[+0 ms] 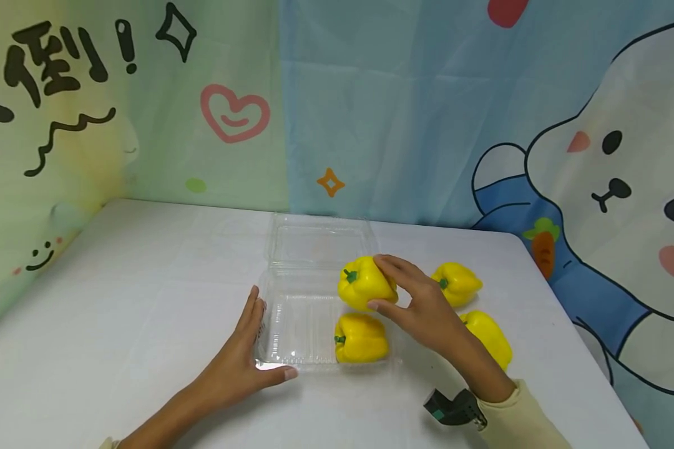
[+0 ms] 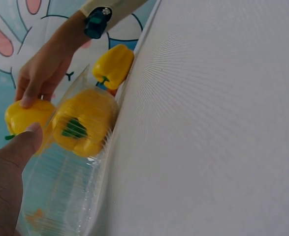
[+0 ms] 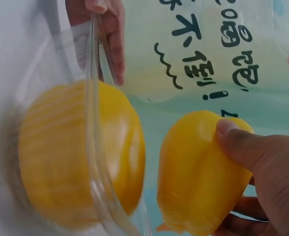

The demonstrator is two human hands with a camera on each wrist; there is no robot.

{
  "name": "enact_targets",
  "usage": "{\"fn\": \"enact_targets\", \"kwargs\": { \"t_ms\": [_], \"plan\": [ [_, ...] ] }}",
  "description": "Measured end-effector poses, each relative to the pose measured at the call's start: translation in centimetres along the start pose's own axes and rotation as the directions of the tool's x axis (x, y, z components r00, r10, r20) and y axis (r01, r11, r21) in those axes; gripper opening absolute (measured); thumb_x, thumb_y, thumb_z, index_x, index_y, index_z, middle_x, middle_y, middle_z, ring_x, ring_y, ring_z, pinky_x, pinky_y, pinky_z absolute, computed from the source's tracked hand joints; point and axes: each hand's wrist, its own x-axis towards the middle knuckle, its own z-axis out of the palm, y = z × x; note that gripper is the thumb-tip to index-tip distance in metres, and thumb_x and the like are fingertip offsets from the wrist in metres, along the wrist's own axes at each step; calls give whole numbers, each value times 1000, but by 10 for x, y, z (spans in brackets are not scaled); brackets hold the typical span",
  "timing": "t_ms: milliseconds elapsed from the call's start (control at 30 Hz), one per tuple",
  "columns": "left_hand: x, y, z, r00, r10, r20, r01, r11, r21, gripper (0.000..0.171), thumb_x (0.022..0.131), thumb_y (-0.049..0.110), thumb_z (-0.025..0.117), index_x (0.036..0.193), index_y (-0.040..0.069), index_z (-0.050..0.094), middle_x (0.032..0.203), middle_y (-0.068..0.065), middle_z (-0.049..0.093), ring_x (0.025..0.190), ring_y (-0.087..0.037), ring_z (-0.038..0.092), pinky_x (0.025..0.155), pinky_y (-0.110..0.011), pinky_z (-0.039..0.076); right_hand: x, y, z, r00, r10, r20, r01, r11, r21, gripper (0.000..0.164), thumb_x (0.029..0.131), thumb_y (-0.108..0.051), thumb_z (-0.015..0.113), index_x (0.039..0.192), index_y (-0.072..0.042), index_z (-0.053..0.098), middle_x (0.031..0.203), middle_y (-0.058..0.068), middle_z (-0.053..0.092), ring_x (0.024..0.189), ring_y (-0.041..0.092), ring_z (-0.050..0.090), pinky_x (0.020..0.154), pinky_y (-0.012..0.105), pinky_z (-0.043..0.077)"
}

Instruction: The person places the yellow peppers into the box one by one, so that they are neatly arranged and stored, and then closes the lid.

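My right hand [image 1: 418, 302] grips a yellow bell pepper [image 1: 364, 284], thumb on one side and fingers on the other, over the right part of a clear plastic clamshell box [image 1: 297, 324]. A second yellow bell pepper [image 1: 362, 338] lies on its side inside the box, at the near right; through the clear wall it also shows in the left wrist view [image 2: 82, 123]. My left hand [image 1: 241, 358] rests at the box's near left corner, its fingers straight along the left side and its thumb stretched by the front edge.
The box's lid [image 1: 321, 243] is folded back, away from me. Right of the box, two more yellow bell peppers lie on the white table [image 1: 118, 330]: one farther back [image 1: 457, 284], one partly behind my right forearm [image 1: 490, 337]. A printed curtain [image 1: 371, 125] hangs behind the table.
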Motion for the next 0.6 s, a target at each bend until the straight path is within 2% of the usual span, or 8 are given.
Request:
{"fn": "enact_targets", "kwargs": {
  "t_ms": [300,500,600],
  "plan": [
    [1,-1,1,1000,-10,4,10,1000,21,128,68,53,85,155,2,6,160,8,-16,146,-29,4,110,-53,22,6,-11,13,998,-49,25,48,998,44,70,84,-26,76,146,-11,46,146,1,43,133,19,42,104,35,40],
    [0,-1,1,1000,-6,1,6,1000,11,127,68,51,85,155,2,7,160,9,-16,146,-29,5,110,-53,23,11,-20,20,993,-115,18,113,990,79,70,82,-23,79,143,-8,49,144,2,46,130,18,45,103,33,40],
    [0,0,0,1000,1,0,-1,1000,10,127,68,51,85,155,2,7,160,9,-16,146,-29,6,110,-52,23,12,-25,23,993,-118,23,115,988,101,70,82,-23,79,143,-8,49,144,1,46,130,17,45,104,33,40]
  ]
}}
